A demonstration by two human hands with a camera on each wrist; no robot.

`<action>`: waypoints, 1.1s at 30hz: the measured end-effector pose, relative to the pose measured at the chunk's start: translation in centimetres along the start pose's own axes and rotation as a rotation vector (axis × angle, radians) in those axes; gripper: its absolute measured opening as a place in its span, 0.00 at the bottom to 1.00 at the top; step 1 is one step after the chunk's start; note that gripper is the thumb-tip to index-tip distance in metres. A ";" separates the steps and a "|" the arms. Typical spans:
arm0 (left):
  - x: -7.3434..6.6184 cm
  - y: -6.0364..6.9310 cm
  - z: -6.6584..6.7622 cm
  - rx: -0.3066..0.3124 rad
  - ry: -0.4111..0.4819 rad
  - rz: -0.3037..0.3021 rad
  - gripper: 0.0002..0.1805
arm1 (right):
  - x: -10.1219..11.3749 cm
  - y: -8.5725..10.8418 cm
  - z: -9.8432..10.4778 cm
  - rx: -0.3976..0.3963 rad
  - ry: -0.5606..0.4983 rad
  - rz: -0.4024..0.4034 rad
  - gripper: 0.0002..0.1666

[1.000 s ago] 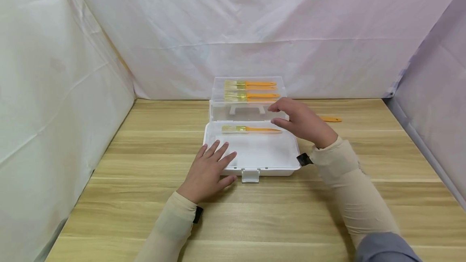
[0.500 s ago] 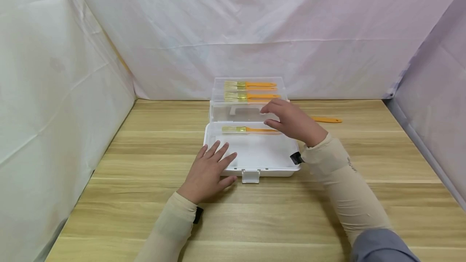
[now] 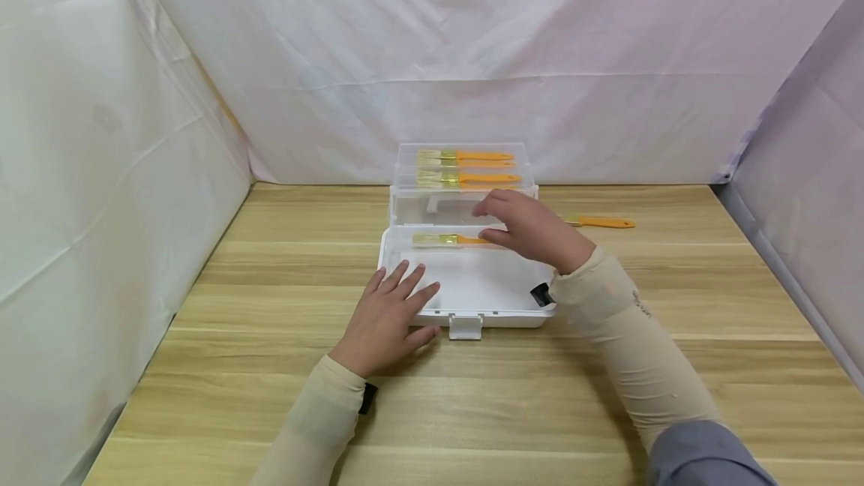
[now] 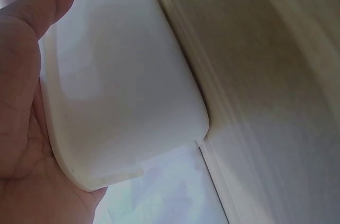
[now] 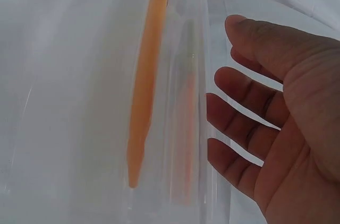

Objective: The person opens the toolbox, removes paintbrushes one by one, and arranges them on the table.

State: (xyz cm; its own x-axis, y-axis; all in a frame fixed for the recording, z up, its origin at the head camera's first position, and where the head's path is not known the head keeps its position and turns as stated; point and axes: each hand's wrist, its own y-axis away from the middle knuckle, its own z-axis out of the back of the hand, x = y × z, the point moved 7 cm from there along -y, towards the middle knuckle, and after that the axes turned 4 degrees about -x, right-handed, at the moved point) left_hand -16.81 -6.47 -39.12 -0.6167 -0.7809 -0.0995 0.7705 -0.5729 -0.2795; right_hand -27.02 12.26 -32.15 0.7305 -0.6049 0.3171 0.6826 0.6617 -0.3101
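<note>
A white plastic box stands with its clear lid folded back. Inside, along the back wall, lies a flat paintbrush with an orange handle, seen closely as the brush handle in the right wrist view. My left hand rests on the box's front left corner, fingers spread; in the left wrist view the thumb lies along the white box wall. Over the box's back right part hovers my right hand, fingers loosely bent, holding nothing and covering the brush's handle end.
Behind the box, orange-handled paintbrushes lie at the lid's far part; whether inside or on it, I cannot tell. Another paintbrush lies on the wooden table at the right, partly hidden by my hand. White cloth hangs around the table.
My right hand has moved left and slightly toward me over the box, uncovering more of the paintbrush on the table. My left hand has stayed where it was.
</note>
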 end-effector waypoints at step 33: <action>0.0 0.1 0.0 -0.022 -0.009 -0.018 0.33 | -2.0 -1.5 -2.3 0.145 -0.009 -0.139 0.21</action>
State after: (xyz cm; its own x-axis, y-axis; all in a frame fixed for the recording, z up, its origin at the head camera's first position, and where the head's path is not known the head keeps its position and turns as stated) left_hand -16.78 -6.51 -39.19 -0.6286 -0.7730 -0.0855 0.7558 -0.5812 -0.3017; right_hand -29.46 11.39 -34.38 0.6285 -0.6913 0.3565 0.7662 0.6291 -0.1309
